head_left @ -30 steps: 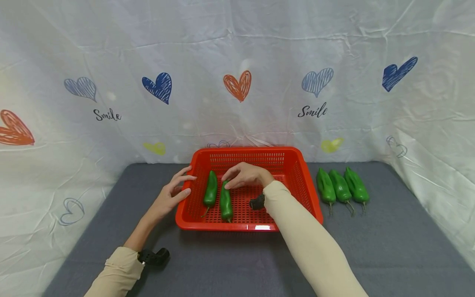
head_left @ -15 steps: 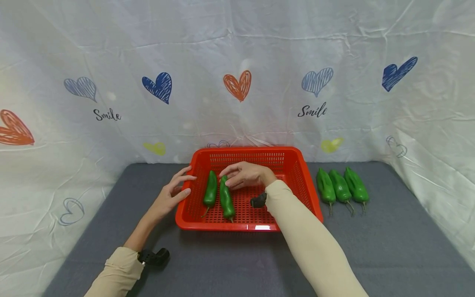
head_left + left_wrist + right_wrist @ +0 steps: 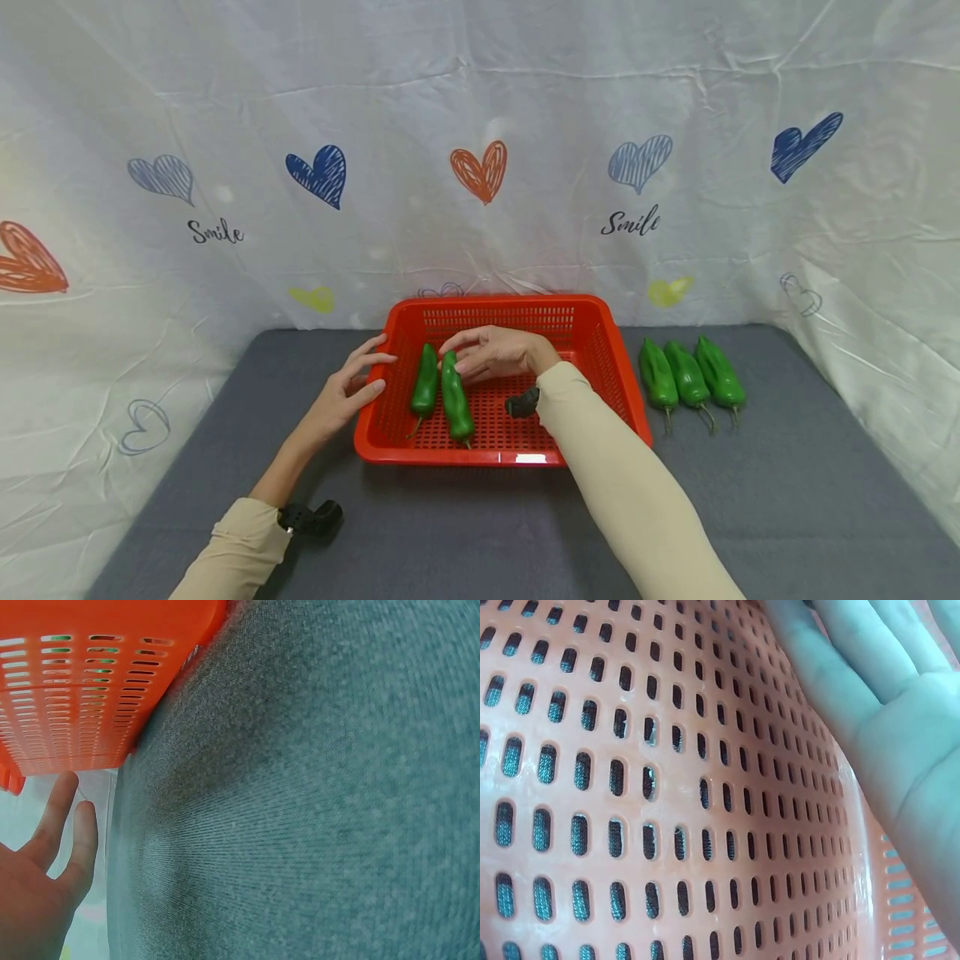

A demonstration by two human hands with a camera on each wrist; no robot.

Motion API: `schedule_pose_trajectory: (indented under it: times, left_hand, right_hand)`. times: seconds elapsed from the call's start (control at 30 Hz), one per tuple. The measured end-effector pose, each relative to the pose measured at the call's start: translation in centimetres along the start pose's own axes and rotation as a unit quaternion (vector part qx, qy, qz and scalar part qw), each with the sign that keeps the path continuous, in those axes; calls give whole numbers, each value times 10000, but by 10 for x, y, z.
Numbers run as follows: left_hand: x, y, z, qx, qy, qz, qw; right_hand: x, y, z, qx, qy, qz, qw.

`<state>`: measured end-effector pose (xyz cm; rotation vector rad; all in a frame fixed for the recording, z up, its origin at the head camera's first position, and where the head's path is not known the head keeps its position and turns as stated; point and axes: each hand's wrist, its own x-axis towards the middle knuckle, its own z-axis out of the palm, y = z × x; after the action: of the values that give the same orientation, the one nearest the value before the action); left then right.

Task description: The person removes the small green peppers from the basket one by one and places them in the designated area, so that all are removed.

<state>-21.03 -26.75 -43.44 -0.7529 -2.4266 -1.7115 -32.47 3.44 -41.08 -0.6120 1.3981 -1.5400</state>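
My right hand (image 3: 501,352) pinches the far tip of a green pepper (image 3: 456,408) between thumb and fingers, inside a red plastic basket (image 3: 465,457). To the left of it, another green pepper (image 3: 423,390) lies nearly parallel on the slotted floor, stem toward me. My left hand (image 3: 341,398) rests at the basket's left rim, fingers spread. The left wrist view catches two straight fingers (image 3: 85,832) of it beside the basket's outer wall. In the right wrist view my right palm (image 3: 922,757) is above the perforated floor; the held pepper is out of sight there.
Three more green peppers (image 3: 686,377) lie side by side on the grey tablecloth (image 3: 450,533), right of the basket. A white curtain (image 3: 555,125) with printed hearts hangs behind the table's back edge.
My right hand has shifted slightly left and away from me, bringing the pepper's tip toward the other pepper and tilting it a little. My left hand has stayed in place.
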Motion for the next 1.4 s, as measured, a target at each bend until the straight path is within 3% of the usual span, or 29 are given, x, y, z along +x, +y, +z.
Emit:
schedule_pose_trajectory:
  times: [0.27, 0.77, 1.0, 1.4]
  left_hand:
    - [0, -1, 0, 70, 14, 46, 10000]
    - [-1, -2, -2, -52, -42, 9, 10000]
    - [0, -5, -2, -44, -36, -65, 10000]
    - [0, -6, -2, -26, -35, -17, 10000]
  right_hand:
    - [3, 1, -1, -70, -367, 19, 9993]
    - [7, 0, 0, -297, -181, 511, 9981]
    - [7, 2, -2, -465, -232, 827, 9952]
    - [6, 2, 1, -694, -439, 996, 9916]
